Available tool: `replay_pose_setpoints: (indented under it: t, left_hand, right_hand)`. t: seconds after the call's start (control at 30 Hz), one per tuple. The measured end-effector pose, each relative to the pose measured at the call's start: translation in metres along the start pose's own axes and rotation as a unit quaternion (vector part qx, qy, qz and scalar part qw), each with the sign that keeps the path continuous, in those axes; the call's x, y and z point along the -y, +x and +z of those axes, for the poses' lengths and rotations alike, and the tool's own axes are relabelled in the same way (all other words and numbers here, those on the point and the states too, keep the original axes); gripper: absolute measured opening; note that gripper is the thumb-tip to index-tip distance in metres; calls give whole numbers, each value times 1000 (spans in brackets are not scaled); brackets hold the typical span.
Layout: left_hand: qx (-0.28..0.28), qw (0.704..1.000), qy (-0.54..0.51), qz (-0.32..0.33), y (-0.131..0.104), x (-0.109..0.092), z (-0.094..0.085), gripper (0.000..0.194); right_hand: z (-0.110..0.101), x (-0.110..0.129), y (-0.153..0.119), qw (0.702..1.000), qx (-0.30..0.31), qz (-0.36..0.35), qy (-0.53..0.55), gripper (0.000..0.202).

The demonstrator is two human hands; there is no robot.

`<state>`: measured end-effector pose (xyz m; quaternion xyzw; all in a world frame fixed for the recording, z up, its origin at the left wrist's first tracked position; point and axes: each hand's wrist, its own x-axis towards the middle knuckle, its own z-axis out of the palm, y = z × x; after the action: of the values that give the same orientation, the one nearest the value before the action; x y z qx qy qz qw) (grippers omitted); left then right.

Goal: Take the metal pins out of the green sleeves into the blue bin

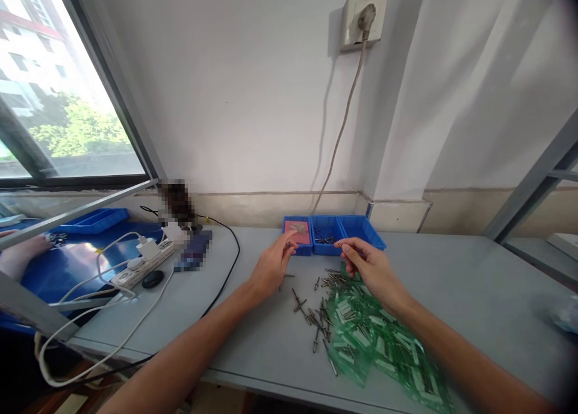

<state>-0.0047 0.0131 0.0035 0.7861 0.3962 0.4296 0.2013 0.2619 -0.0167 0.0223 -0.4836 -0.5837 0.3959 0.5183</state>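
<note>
My left hand (272, 262) is over the table in front of the left blue bin (303, 250), its fingers pinched around something too small to make out. Just before the right blue bin (374, 240), my right hand (361, 259) pinches another small thing that I cannot identify. The left bin has a pinkish-red piece (303, 234) in it, and the middle blue bin (327, 250) holds several metal rivets. Loose metal rivets (315, 318) lie scattered between my arms. Green plastic bags (388, 342) with rivet-like pieces lie under and beside my right forearm.
A white power strip (143, 263) with cables and a black mouse-like object (152, 279) lie at the left. Beyond the metal frame, another person's hand (34, 245) is over a blue surface. A grey metal frame (533, 179) stands at the right.
</note>
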Motion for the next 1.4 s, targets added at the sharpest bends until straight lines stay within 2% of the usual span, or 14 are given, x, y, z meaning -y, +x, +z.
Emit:
replay_pose_setpoints:
  t: [0.13,0.27,0.47,0.63,0.87,1.17,1.4]
  left_hand:
    - [10,1000,12,-24,0,-4,0,43]
    - [-2,999,25,-45,0,-3,-1,37]
    - [-31,994,93,-56,1,3,-3,25]
    - [-28,991,115,-59,-1,2,-2,25]
    - [-9,986,149,-68,-2,-3,-1,29]
    - [22,987,155,-47,-1,-5,-2,19]
    - [25,984,174,-17,-2,-4,-2,23]
  right_hand:
    - [0,-1,0,1000,-3,6,-1,47]
    - [1,7,-3,1000,-4,-10,9,46]
    - [3,18,-9,997,55,5,58,43]
    - [6,18,-10,993,75,28,91,44]
    - [5,14,-8,991,70,31,111,44]
    - [3,4,-4,981,92,61,162,38]
    - [5,10,-7,988,61,50,132,38]
